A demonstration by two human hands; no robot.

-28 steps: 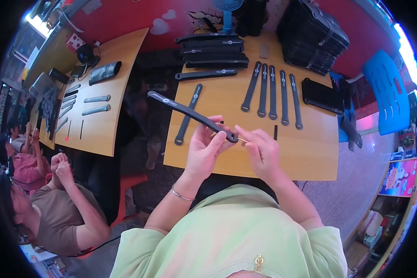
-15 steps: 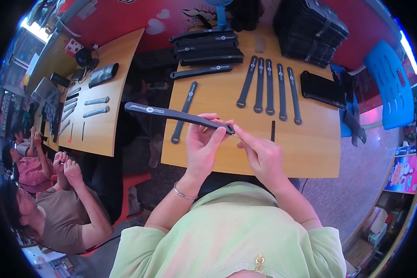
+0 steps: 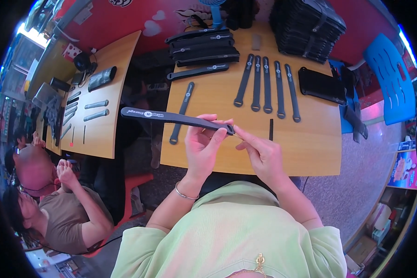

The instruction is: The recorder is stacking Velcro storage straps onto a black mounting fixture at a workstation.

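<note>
My left hand [image 3: 200, 150] grips a long black strap [image 3: 167, 116] near its looped end, with thumb and fingers pinched round it. The strap's rounded free end, with white print, reaches out to the left over the table's edge. At the looped end, my right hand [image 3: 262, 155] is closed, its index fingertip against the loop. Something small and yellowish shows by those fingertips, too small to name. Beneath the held strap lies another black strap [image 3: 182, 111]. A short black strip [image 3: 271, 129] lies just beyond my right hand.
Several straps [image 3: 266, 85] lie side by side on the wooden table [image 3: 310, 153]. Bundled straps [image 3: 201, 48] are piled at the back left, and a tall black stack [image 3: 306, 28] stands at the back right beside a black pouch [image 3: 322, 85]. On the left, a person [image 3: 74, 208] sits by another table.
The held strap's free end has dipped slightly and swung a little left. My hands keep nearly the same hold. The view has shifted slightly, and the seated person's hands have moved.
</note>
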